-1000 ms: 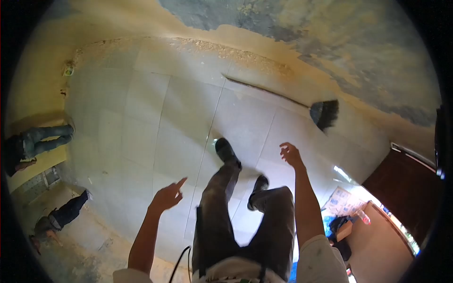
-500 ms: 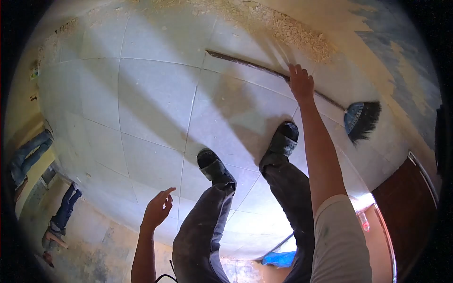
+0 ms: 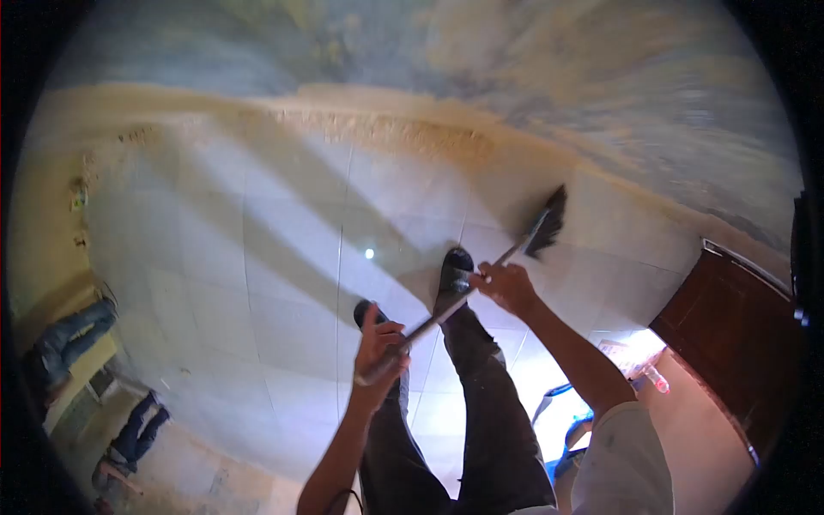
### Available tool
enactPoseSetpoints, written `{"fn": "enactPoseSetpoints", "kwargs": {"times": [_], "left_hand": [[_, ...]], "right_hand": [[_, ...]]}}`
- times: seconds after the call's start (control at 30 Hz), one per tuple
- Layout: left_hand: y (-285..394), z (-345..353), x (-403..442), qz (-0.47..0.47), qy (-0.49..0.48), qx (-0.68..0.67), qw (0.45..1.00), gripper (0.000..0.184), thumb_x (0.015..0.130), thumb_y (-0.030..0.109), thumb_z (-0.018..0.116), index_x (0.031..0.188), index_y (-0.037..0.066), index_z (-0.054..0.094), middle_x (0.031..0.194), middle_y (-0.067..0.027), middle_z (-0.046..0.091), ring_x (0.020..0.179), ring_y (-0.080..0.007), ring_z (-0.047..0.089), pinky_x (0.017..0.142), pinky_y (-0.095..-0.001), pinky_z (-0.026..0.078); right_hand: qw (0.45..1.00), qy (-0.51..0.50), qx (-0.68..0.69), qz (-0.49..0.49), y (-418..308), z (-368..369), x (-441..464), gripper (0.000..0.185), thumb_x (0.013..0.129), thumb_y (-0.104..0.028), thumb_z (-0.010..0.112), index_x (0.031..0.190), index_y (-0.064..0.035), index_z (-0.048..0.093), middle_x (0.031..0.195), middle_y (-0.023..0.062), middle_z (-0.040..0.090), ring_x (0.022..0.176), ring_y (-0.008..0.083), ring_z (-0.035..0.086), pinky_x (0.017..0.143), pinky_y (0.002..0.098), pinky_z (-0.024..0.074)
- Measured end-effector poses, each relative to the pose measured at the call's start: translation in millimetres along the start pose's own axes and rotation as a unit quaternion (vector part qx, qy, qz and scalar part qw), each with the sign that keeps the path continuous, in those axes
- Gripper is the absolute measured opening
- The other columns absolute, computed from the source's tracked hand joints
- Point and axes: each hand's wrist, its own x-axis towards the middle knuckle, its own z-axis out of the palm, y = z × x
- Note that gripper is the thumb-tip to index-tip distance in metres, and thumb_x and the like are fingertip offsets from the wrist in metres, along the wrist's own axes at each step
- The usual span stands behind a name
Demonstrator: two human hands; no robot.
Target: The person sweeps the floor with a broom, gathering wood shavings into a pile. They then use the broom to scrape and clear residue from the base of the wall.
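A broom (image 3: 439, 316) slants across the front of my body, its dark bristles (image 3: 551, 221) up and to the right above the tiled floor. My right hand (image 3: 508, 287) is closed around the handle partway along, below the bristles. Near the handle's lower end is my left hand (image 3: 382, 350), its thumb and fingers about the stick and one finger pointing upward. Behind the broom are my dark trousers and slippers (image 3: 457, 268).
Crumbly debris (image 3: 403, 133) lies along the wall's foot. Two people (image 3: 75, 339) are at the far left. To the right are a brown door (image 3: 730, 318), a plastic bottle (image 3: 657, 378) and a blue item (image 3: 577, 433).
The broom has been lifted off the floor and brought toward my body. My left hand, free before, is now on the handle. The view has tilted up toward the wall.
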Motion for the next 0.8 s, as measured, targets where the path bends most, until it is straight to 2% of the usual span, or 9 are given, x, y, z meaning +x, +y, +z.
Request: {"fn": "enactPoseSetpoints", "kwargs": {"times": [0.1,0.23,0.3,0.37,0.4,0.5,0.7,0.77,0.8], "left_hand": [[60.4,46.6,-15.1,0.263,-0.137,0.342,0.892,0.060,0.067,0.002,0.074,0.122,0.012,0.051,0.109,-0.0093,0.052,0.091,-0.0198,0.059,0.075,-0.0253,0.050],[111.8,124.3,-35.9,0.276,-0.210,0.369,0.862,0.048,0.068,-0.001,0.069,0.112,0.013,0.059,0.113,-0.0107,0.053,0.097,-0.0217,0.060,0.079,-0.0305,0.053],[126.6,155.0,-53.1,0.279,-0.311,0.409,0.812,0.053,0.068,0.000,0.069,0.118,0.012,0.053,0.117,-0.0117,0.049,0.104,-0.0239,0.056,0.081,-0.0305,0.052],[115.3,173.3,-71.6,0.321,-0.330,0.424,0.780,0.050,0.071,0.004,0.067,0.117,0.010,0.052,0.116,-0.0116,0.050,0.108,-0.0255,0.053,0.080,-0.0302,0.052],[114.7,182.1,-82.6,0.323,-0.355,0.451,0.753,0.047,0.072,0.007,0.067,0.117,0.010,0.052,0.116,-0.0116,0.050,0.108,-0.0254,0.052,0.081,-0.0311,0.052],[100.2,198.3,-112.8,0.338,-0.396,0.503,0.690,0.046,0.075,0.015,0.065,0.118,0.011,0.051,0.114,-0.0103,0.051,0.112,-0.0233,0.049,0.087,-0.0342,0.048],[142.7,157.0,-138.5,0.099,-0.438,0.605,0.657,0.050,0.078,0.009,0.060,0.126,0.010,0.045,0.118,-0.0134,0.053,0.106,-0.0262,0.053,0.088,-0.0364,0.044],[138.1,94.2,-131.1,0.158,-0.324,0.541,0.760,0.046,0.079,0.007,0.057,0.124,0.009,0.046,0.111,-0.0117,0.057,0.098,-0.0226,0.056,0.084,-0.0335,0.045],[142.3,59.6,-129.0,0.110,-0.265,0.491,0.823,0.044,0.079,0.003,0.053,0.122,0.007,0.048,0.108,-0.0098,0.058,0.095,-0.0202,0.056,0.080,-0.0308,0.046]], "right_hand": [[0.997,0.015,0.033,0.071,-10.5,-57.6,-27.8,0.018,0.076,-0.020,0.058,0.094,-0.0215,0.052,0.081,0.0023,0.053,0.060,0.0190,0.060,0.050,0.0358,0.0476],[0.964,0.175,0.084,0.184,-26.1,-80.4,-71.1,0.023,0.074,-0.017,0.063,0.094,-0.0176,0.052,0.079,0.0043,0.054,0.061,0.0200,0.060,0.053,0.0350,0.0482],[0.816,0.197,0.258,0.478,-45.1,-95.2,-99.7,0.025,0.074,-0.013,0.065,0.094,-0.0126,0.051,0.081,0.0071,0.056,0.063,0.0179,0.060,0.056,0.0305,0.0488],[0.459,0.146,0.650,0.588,-60.3,-116.7,-139.5,0.019,0.086,-0.019,0.055,0.101,-0.0093,0.052,0.087,0.0061,0.058,0.072,0.0169,0.058,0.059,0.0308,0.0488],[0.324,0.135,0.781,0.516,-67.2,-112.2,-168.8,0.027,0.090,-0.029,0.047,0.107,-0.0089,0.051,0.089,0.0052,0.057,0.075,0.0179,0.056,0.062,0.0336,0.0494],[0.191,0.016,0.886,0.422,-102.2,-167.4,-206.8,0.035,0.090,-0.038,0.047,0.107,-0.0081,0.053,0.092,0.0058,0.056,0.079,0.0170,0.055,0.068,0.0346,0.0494],[0.181,-0.004,0.851,0.492,-121.2,-151.9,-260.8,0.033,0.088,-0.024,0.054,0.118,-0.0127,0.046,0.084,0.0090,0.053,0.058,0.0204,0.054,0.048,0.0343,0.0479],[0.333,-0.014,0.747,0.575,-105.4,-136.1,-298.3,0.035,0.089,-0.017,0.050,0.122,-0.0146,0.041,0.080,0.0079,0.052,0.053,0.0186,0.050,0.040,0.0330,0.0439],[0.314,0.014,0.803,0.506,-92.4,-114.7,-338.4,0.039,0.089,-0.012,0.046,0.127,-0.0158,0.036,0.077,0.0043,0.051,0.051,0.0135,0.047,0.038,0.0267,0.0411]]}}
